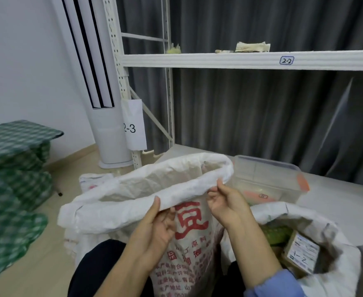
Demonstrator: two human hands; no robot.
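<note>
The left hand (162,221) and right hand (225,205), side by side, each pinch the near rolled rim of the white sack (193,249), its open mouth just beyond them.

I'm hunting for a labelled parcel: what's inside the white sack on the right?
A brown cardboard box with a white label and something green behind it show in the sack. Anything deeper is hidden by the box and rim.

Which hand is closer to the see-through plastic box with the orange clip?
The right hand. It pinches the rolled rim of the white woven sack just beside the clear plastic box; the left hand grips that rim farther from it.
</note>
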